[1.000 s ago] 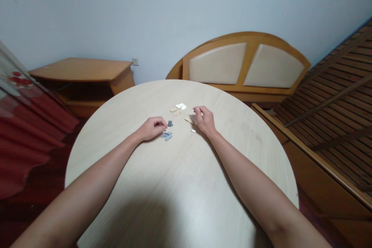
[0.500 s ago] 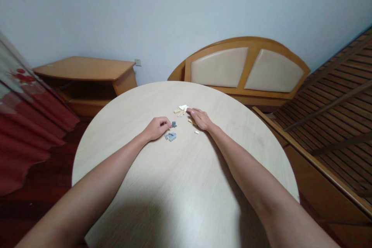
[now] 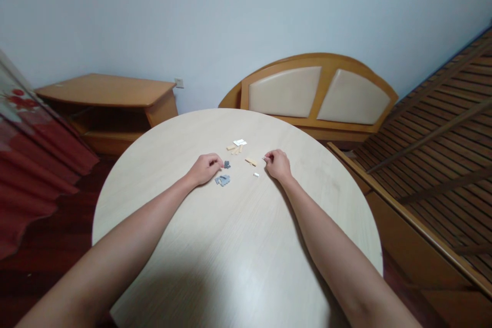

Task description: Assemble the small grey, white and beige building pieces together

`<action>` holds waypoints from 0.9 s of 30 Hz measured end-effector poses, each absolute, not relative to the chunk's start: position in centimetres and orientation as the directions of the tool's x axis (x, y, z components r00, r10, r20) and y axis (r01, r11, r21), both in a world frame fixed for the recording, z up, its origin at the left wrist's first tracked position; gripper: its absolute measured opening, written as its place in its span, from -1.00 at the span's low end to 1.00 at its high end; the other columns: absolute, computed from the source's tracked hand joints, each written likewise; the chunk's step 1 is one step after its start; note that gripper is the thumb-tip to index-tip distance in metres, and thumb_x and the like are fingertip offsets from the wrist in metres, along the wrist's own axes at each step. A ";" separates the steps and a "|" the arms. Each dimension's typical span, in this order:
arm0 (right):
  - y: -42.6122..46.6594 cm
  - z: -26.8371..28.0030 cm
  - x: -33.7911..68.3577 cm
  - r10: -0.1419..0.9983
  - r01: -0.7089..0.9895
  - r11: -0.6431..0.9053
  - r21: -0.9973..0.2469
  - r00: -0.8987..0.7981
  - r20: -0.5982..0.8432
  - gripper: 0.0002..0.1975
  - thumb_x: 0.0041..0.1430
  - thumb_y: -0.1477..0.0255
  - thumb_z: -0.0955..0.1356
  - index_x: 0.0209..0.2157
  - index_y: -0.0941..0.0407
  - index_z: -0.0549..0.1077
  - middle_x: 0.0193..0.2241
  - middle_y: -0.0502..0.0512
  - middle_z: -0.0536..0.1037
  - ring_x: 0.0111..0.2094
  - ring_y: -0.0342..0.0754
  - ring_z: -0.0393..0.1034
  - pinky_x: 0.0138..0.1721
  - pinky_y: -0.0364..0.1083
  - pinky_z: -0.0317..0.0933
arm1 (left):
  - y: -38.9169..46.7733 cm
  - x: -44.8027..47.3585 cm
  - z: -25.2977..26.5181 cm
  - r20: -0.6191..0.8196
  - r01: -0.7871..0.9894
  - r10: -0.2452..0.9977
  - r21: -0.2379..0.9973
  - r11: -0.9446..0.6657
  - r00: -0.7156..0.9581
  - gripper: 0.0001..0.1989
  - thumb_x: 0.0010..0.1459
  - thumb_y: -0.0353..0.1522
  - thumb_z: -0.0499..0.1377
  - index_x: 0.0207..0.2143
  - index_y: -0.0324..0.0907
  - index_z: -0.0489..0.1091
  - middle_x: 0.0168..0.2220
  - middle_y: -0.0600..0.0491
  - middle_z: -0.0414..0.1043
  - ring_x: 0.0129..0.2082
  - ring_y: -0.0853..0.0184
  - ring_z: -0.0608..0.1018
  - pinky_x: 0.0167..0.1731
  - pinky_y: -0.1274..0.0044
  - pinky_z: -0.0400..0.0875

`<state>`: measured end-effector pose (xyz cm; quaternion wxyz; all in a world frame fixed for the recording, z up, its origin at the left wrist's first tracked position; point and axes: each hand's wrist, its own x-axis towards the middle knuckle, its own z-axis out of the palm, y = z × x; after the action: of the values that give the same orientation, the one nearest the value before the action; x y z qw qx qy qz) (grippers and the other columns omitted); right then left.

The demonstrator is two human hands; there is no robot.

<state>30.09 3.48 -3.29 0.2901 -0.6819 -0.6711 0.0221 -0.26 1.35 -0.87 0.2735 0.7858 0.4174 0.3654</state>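
Note:
My right hand (image 3: pixel 278 164) is at the right of the small pieces, thumb and fingers pinched on a small white piece (image 3: pixel 265 158) that looks like a toy building brick. My left hand (image 3: pixel 206 167) rests on the table with its fingers curled together; whatever they may hold is hidden. Right by its fingertips lie dark grey pieces (image 3: pixel 227 164), and light grey pieces (image 3: pixel 222 180) form a pile just nearer to me. Tan pieces (image 3: pixel 251 162) lie between the hands, with a single white brick (image 3: pixel 256 175) nearer. Farther back are more tan pieces (image 3: pixel 235 149) beside flat white pieces (image 3: pixel 240 142).
The round pale wooden table (image 3: pixel 184 256) carries all the pieces. Behind it stand a low wooden cabinet (image 3: pixel 107 89) at left and a padded headboard (image 3: pixel 284 91). A slatted wooden panel (image 3: pixel 430 143) leans at right, and a red and white curtain (image 3: pixel 31 164) hangs at left.
My right hand has drawn back rightward from the white pieces, carrying a small white brick in its fingertips. My left hand stays beside the grey pieces. The camera view has shifted slightly.

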 end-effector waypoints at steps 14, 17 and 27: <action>-1.3 0.1 22.1 0.720 0.558 0.673 -0.485 -0.345 0.602 -0.83 0.35 0.36 0.33 -0.23 0.03 0.59 -0.27 0.10 0.67 -0.22 0.03 0.52 -0.09 0.01 0.27 | -0.6 1.4 0.3 0.515 0.495 0.715 0.516 -0.699 0.473 -0.79 0.30 -0.25 0.18 -0.18 -0.16 0.56 -0.25 0.00 0.58 -0.33 0.35 0.54 -0.23 0.51 0.39; -1.4 0.2 22.0 0.723 0.528 0.678 -0.512 -0.351 0.595 -0.81 0.37 0.37 0.32 -0.22 0.03 0.60 -0.26 0.09 0.68 -0.21 0.02 0.53 -0.08 0.01 0.26 | -0.9 1.6 0.4 0.541 0.539 0.730 0.500 -0.678 0.417 -0.80 0.30 -0.27 0.19 -0.15 -0.16 0.55 -0.23 0.00 0.59 -0.30 0.34 0.56 -0.21 0.51 0.40; -1.1 -0.2 22.5 0.709 0.570 0.681 -0.460 -0.354 0.610 -0.81 0.32 0.38 0.34 -0.13 0.08 0.59 -0.28 0.14 0.64 -0.24 0.04 0.46 -0.12 0.03 0.22 | -0.8 1.8 0.2 0.558 0.557 0.748 0.516 -0.651 0.358 -0.78 0.28 -0.22 0.23 -0.17 -0.16 0.58 -0.27 0.01 0.63 -0.34 0.34 0.57 -0.24 0.52 0.42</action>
<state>22.47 -1.13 -0.19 0.4129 -0.3905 -0.8185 0.0842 1.79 -0.75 0.16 0.1195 0.8154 0.4001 0.4009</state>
